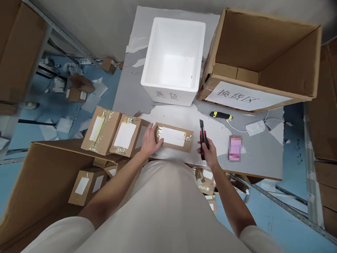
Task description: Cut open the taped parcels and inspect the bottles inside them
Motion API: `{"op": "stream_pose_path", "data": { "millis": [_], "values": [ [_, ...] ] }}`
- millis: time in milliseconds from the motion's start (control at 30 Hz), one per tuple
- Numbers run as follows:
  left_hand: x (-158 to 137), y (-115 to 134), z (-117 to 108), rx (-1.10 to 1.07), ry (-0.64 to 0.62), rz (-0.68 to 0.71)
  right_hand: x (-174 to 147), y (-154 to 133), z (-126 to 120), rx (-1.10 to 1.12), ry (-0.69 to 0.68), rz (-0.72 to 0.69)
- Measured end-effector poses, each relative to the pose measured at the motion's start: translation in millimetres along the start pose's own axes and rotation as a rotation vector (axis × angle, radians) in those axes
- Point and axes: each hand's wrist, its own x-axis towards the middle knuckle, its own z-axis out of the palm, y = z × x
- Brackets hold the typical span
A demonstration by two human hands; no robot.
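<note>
A taped cardboard box (172,136) with a white label lies on the table in front of me. My left hand (151,141) steadies its left end, the thumb on the near edge and the fingers at the far corner. To the right of the box, my right hand (209,151) is wrapped round the handle of a red and black utility knife (202,137). The knife's dark blade points away from me and is apart from the box. Just left of my left hand, two more labelled boxes, a nearer one (125,137) and an outer one (101,131), stand side by side.
Behind are a white foam box (171,93) and a large open carton (247,89) with a handwritten sign. A yellow and black cutter (221,115) and a blurred pink item (235,148) lie to the right. A big carton (34,182) holding boxes stands below left.
</note>
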Motion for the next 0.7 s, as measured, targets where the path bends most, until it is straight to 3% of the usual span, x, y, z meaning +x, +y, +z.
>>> {"op": "stream_pose_path", "data": {
  "millis": [67, 133, 333, 533, 700],
  "values": [
    [12.9, 3.3, 3.2, 0.041, -0.098, 0.197, -18.5, 6.7, -14.5, -0.107, -0.029, 0.055],
    [25.1, 6.7, 5.9, 0.096, -0.202, 0.290, -34.9, 12.9, -23.5, -0.170, -0.081, 0.101],
    [32.3, 11.8, 11.3, 0.184, -0.258, 0.266, -46.9, 18.3, -19.8, -0.222, -0.173, 0.067],
    [27.7, 10.6, 14.5, 0.173, -0.238, 0.265, -50.1, 15.2, -13.1, -0.279, -0.075, 0.038],
    [27.5, 9.6, 16.6, 0.134, -0.207, 0.273, -48.6, 14.4, -11.1, -0.298, -0.099, 0.047]
  ]
}}
